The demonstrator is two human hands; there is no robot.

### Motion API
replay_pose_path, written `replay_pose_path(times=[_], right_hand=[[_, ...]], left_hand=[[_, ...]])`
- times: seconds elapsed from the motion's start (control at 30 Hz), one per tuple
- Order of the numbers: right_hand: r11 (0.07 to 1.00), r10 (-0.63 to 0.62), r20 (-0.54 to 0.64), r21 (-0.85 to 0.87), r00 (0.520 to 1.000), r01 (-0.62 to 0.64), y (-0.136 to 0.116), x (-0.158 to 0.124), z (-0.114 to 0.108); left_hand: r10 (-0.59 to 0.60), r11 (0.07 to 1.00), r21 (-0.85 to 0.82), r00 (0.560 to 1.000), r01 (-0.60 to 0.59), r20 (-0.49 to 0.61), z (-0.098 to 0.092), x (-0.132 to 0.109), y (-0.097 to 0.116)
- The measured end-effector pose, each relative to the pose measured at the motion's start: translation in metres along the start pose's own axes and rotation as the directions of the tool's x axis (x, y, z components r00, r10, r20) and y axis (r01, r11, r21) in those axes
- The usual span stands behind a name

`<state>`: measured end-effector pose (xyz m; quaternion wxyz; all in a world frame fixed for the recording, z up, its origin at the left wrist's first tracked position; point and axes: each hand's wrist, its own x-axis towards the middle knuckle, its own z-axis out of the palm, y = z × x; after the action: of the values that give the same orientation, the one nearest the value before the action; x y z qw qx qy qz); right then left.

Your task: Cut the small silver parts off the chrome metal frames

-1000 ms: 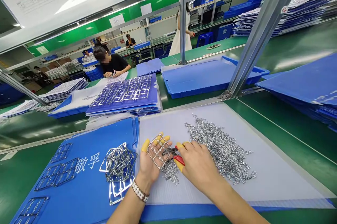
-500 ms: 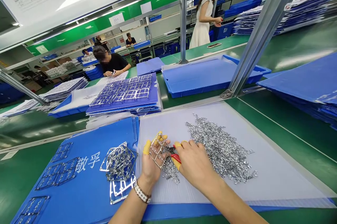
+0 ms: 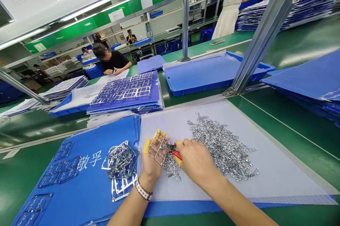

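My left hand, with yellow finger covers, holds a small shiny sprue frame tilted up, thumb and fingers around its edges. My right hand, also with yellow finger covers, is closed on red-handled pliers. The dark jaws reach the right side of the frame; exactly what they bite is too small to tell. Below the pliers lies a small heap of silvery pieces. A larger heap of similar loose pieces spreads to the right on a translucent white sheet.
Left of my hands, a tangled pile of frames lies on a blue sheet, with several single frames farther left. Beyond are stacked sheets bearing frames, a blue tray and a metal post. Co-workers are in the background.
Both hands stay together, with the frame and pliers shifted only slightly. In the background, a person in white has moved right and now reaches out an arm.
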<state>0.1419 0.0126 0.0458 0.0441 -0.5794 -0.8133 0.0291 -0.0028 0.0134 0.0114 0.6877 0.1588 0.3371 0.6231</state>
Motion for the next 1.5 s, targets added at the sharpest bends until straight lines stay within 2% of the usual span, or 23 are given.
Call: replay_pose_path(times=[0.23, 0.53, 0.93, 1.03, 1.1, 1.17, 1.2, 1.23, 1.3, 1.33, 1.37, 1.4, 1.43, 1.47, 1.5], right_hand=[[0.995, -0.079, -0.013, 0.063, 0.997, 0.080, -0.007, -0.012, 0.005], [0.992, -0.065, -0.036, 0.108, 0.997, 0.068, -0.014, -0.011, 0.011], [0.995, -0.079, 0.008, 0.058, 0.997, 0.078, -0.022, -0.009, 0.015], [0.991, -0.076, 0.001, 0.109, 0.997, 0.075, -0.013, -0.011, 0.014], [0.972, -0.045, -0.019, 0.231, 0.999, 0.048, -0.004, -0.011, 0.015], [0.871, 0.033, -0.014, 0.490, 0.999, -0.022, 0.005, -0.009, 0.018], [0.756, 0.075, 0.003, 0.652, 0.997, -0.059, 0.007, -0.006, 0.019], [0.594, 0.108, 0.024, 0.800, 0.994, -0.084, 0.008, -0.003, 0.021], [0.241, 0.146, 0.061, 0.966, 0.987, -0.095, 0.005, 0.004, 0.024], [0.106, 0.156, 0.066, 0.991, 0.986, -0.083, 0.003, 0.008, 0.025], [0.017, 0.166, 0.060, 0.998, 0.984, -0.064, 0.000, 0.011, 0.026], [-0.029, 0.174, 0.049, 0.999, 0.983, -0.044, -0.002, 0.014, 0.026], [-0.037, 0.184, 0.028, 0.999, 0.983, -0.022, -0.002, 0.016, 0.025], [-0.010, 0.200, -0.003, 1.000, 0.980, 0.005, -0.002, 0.017, 0.023], [0.053, 0.223, -0.051, 0.998, 0.973, 0.040, -0.001, 0.016, 0.021]], left_hand=[[0.004, 0.999, -0.033, 1.000, -0.004, -0.007, 0.001, 0.002, 0.003], [0.049, 0.999, 0.008, 0.998, -0.048, -0.026, -0.001, 0.002, -0.001], [0.070, 0.997, 0.025, 0.995, -0.069, -0.065, -0.002, 0.002, -0.004], [0.072, 0.997, 0.043, 0.997, -0.071, -0.029, -0.003, 0.000, -0.005], [0.100, 0.990, 0.094, 0.995, -0.101, 0.007, -0.006, -0.001, -0.006], [0.199, 0.949, 0.233, 0.977, -0.213, 0.082, -0.010, -0.002, -0.008], [0.267, 0.889, 0.342, 0.952, -0.304, 0.152, -0.012, -0.003, -0.009], [0.329, 0.787, 0.461, 0.911, -0.410, 0.248, -0.013, -0.005, -0.010], [0.381, 0.482, 0.620, 0.786, -0.619, 0.488, -0.014, -0.008, -0.009], [0.364, 0.328, 0.640, 0.718, -0.695, 0.594, -0.013, -0.011, -0.009], [0.338, 0.201, 0.629, 0.656, -0.751, 0.675, -0.012, -0.013, -0.008], [0.320, 0.109, 0.606, 0.606, -0.788, 0.729, -0.011, -0.015, -0.008], [0.320, 0.057, 0.595, 0.579, -0.802, 0.750, -0.010, -0.016, -0.007], [0.339, 0.045, 0.605, 0.582, -0.795, 0.739, -0.009, -0.017, -0.006], [0.375, 0.083, 0.633, 0.613, -0.769, 0.695, -0.008, -0.018, -0.006]])
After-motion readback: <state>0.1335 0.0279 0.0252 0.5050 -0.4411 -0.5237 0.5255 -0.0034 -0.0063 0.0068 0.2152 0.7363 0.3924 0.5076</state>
